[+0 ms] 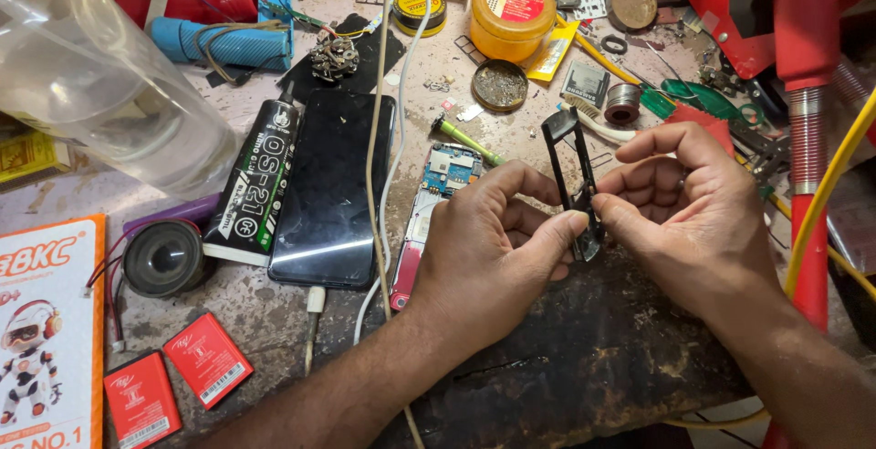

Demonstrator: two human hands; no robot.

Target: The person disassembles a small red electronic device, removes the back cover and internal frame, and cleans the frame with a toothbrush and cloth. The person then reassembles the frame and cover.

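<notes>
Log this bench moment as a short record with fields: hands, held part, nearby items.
left hand: left hand pinches the lower end of the black plastic frame with thumb and forefinger
right hand: right hand grips the same frame from the other side
held part: thin, narrow black frame, held upright above the dark mat
nearby items: opened small phone with blue circuit board; black smartphone lying flat, cable plugged in; black glue tube; two red batteries; yellow round tin; small speaker

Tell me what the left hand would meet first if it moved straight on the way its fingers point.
The left hand points right, and its fingers already touch the black plastic frame. Just behind it is the right hand, probably next.
</notes>
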